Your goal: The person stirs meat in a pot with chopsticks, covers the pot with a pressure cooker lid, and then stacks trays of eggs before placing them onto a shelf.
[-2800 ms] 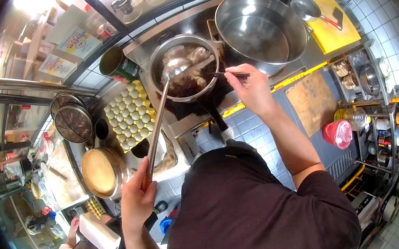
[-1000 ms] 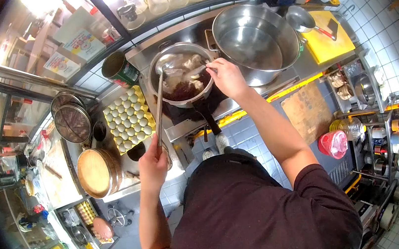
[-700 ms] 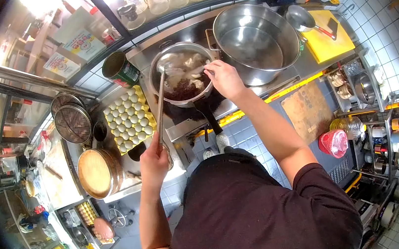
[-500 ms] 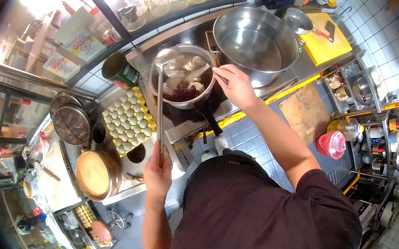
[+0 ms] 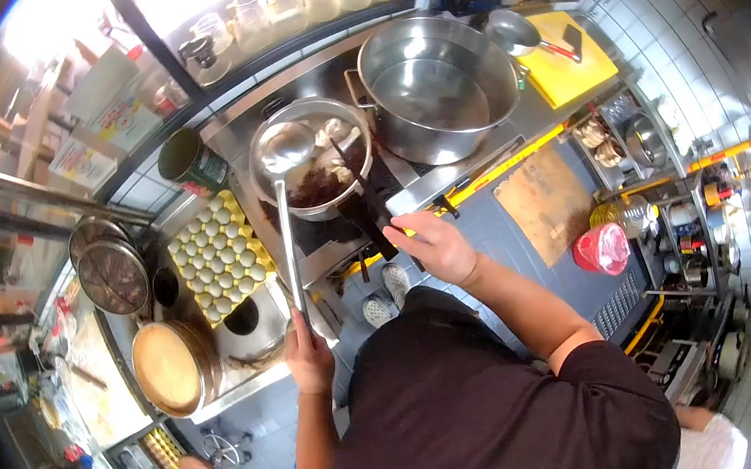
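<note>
My left hand (image 5: 309, 353) is closed around the long handle of a metal ladle (image 5: 287, 145). The ladle's bowl is over the pot (image 5: 369, 156), which stands on the stove with pale chunks and dark reddish-brown shreds in it. A thin dark stick-like utensil (image 5: 341, 152) leans inside the pot at its right. Near the pot's black handle (image 5: 366, 221), beyond the stove's front edge, my right hand (image 5: 438, 246) has its fingers stretched out and holds nothing I can see.
A large steel stockpot (image 5: 442, 86) with liquid stands right of the pot. Left are a tray of eggs (image 5: 220, 253), a green can (image 5: 191, 160) and a round wooden-topped vessel (image 5: 167, 368). A strainer lies on a yellow board (image 5: 576, 69). Another person's white sleeve (image 5: 713, 446) shows at lower right.
My right hand has come away from the pot's rim toward me, its fingers now apart. The ladle's bowl now faces up over the pot. The whole view has shifted.
</note>
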Action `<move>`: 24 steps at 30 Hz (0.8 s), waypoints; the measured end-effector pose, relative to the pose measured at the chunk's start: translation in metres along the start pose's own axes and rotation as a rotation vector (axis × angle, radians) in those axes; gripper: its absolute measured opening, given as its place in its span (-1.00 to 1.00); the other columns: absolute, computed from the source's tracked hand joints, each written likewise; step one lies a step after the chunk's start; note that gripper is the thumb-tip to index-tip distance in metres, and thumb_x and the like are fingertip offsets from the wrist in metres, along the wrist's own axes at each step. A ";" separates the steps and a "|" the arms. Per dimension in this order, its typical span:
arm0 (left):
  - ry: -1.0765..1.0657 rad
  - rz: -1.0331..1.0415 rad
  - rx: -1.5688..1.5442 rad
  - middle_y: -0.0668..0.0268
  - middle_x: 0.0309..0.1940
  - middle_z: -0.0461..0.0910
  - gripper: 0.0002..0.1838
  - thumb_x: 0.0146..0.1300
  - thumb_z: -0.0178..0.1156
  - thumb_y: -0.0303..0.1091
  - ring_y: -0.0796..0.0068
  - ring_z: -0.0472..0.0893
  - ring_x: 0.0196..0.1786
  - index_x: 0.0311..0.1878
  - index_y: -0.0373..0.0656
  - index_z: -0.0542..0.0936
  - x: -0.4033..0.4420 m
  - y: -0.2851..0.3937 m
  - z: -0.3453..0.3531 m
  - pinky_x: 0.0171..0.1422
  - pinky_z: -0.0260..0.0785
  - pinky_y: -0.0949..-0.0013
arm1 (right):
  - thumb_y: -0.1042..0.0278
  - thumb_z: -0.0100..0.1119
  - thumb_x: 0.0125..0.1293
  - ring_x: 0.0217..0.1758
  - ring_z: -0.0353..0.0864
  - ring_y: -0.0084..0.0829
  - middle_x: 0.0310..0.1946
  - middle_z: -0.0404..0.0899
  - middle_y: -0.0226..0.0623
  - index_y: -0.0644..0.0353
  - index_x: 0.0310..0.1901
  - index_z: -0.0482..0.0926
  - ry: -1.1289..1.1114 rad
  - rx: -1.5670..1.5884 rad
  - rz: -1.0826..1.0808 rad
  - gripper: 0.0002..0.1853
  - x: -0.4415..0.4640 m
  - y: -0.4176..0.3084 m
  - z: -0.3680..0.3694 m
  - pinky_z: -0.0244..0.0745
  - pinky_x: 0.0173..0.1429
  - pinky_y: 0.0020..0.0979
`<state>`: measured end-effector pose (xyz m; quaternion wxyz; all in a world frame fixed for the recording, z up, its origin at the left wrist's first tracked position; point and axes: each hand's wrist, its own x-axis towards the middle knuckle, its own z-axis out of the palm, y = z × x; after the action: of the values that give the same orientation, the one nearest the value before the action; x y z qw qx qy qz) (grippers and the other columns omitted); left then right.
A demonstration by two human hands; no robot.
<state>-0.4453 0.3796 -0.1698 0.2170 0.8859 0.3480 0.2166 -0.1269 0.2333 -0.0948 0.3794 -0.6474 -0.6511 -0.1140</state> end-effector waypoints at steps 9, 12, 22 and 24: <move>-0.031 -0.038 0.059 0.02 -0.23 0.62 -0.33 0.36 0.15 -0.55 -0.07 0.63 -0.31 0.56 -0.20 0.33 -0.004 -0.009 0.022 -0.23 0.51 0.04 | 0.50 0.24 0.19 0.13 0.65 -0.07 0.10 0.59 -0.07 0.28 0.22 0.60 -0.049 0.039 0.000 -0.50 -0.027 0.011 0.010 0.67 0.14 -0.22; 0.000 0.064 0.052 -0.05 -0.19 0.66 -0.31 0.31 0.15 -0.60 -0.02 0.69 -0.27 0.55 -0.22 0.35 0.007 0.001 0.025 -0.20 0.54 0.06 | 0.47 0.16 0.26 0.18 0.62 -0.08 0.13 0.56 -0.07 0.29 0.29 0.54 -0.023 0.098 -0.024 -0.48 -0.037 0.024 0.004 0.65 0.17 -0.23; -0.206 -0.147 -0.950 0.36 -0.51 0.47 -0.24 0.34 0.11 -0.68 0.64 0.49 -0.58 0.57 -0.34 0.08 0.065 0.256 0.015 -0.56 0.32 0.55 | 0.65 0.39 0.29 0.01 0.71 -0.27 0.00 0.67 -0.17 0.25 0.05 0.72 0.641 0.060 0.488 -0.70 -0.106 0.049 -0.177 0.63 0.06 -0.39; -0.451 -0.169 -0.941 0.34 -0.46 0.49 -0.29 0.29 0.08 -0.71 0.61 0.50 -0.61 0.51 -0.35 0.14 0.076 0.326 0.031 -0.61 0.33 0.51 | 0.67 0.37 0.31 0.01 0.71 -0.30 -0.02 0.67 -0.17 0.27 0.04 0.72 0.710 0.034 0.652 -0.73 -0.141 0.061 -0.214 0.62 0.07 -0.41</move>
<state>-0.2080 0.2104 -0.0027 0.6775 0.6862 0.2278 0.1352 -0.0137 -0.0022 -0.0599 0.6047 -0.7325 -0.2464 -0.1925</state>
